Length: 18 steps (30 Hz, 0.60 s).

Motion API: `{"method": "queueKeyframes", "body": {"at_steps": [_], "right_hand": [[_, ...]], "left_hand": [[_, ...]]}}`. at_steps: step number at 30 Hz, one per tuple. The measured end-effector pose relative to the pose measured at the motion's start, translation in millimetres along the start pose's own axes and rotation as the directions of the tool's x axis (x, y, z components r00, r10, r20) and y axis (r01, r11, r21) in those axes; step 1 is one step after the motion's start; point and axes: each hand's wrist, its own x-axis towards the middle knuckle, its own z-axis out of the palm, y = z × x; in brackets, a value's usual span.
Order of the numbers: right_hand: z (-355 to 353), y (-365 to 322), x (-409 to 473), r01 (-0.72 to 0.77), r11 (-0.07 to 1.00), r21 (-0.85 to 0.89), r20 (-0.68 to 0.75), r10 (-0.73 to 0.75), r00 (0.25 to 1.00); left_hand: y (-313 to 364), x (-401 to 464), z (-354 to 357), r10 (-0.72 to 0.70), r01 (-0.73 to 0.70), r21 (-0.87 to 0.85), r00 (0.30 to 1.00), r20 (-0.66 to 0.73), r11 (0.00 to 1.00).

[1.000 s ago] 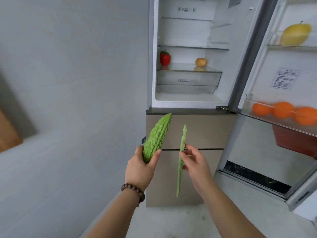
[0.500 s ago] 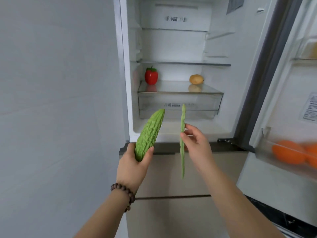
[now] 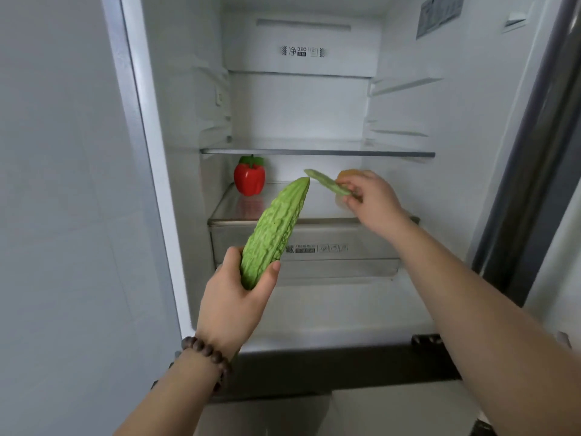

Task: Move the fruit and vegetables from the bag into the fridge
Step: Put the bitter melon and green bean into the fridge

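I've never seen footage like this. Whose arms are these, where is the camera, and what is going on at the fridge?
There is no machine here: a person wears a camera on the head, so you look down along their own arms. The left hand grips a bumpy green bitter gourd. The right hand pinches a long green bean pod and reaches over the glass shelf of the open fridge. A red pepper already stands on that shelf. Something orange-brown peeks out behind the right hand; it is mostly hidden.
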Motion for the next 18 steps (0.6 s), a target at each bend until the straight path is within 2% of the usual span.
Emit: {"method": "queueKeyframes", "body": {"at_steps": [4, 7, 11, 18], "right_hand": [[34.5, 36.8, 60.4, 0.000, 0.969, -0.247, 0.213, 0.054, 0.975], [57.8, 53.3, 87.4, -0.001, 0.905, -0.424, 0.293, 0.138, 0.946], [83.3, 68.3, 101.6, -0.138, 0.951, -0.278, 0.375, 0.240, 0.895], [74.4, 74.1, 102.4, -0.150, 0.951, -0.270, 0.402, 0.253, 0.880]], "left_hand": [[-12.2, 24.8, 1.2, 0.034, -0.034, 0.000, 0.999, 0.008, 0.999], [-23.4, 38.5, 0.6, 0.038, -0.038, 0.024, 0.999, -0.013, 0.999], [-33.6, 49.0, -0.2, 0.031, -0.029, 0.055, 0.998, -0.048, 0.998], [-39.3, 55.6, 9.4, 0.033, -0.030, 0.087, 0.999, -0.027, 0.996]]}}
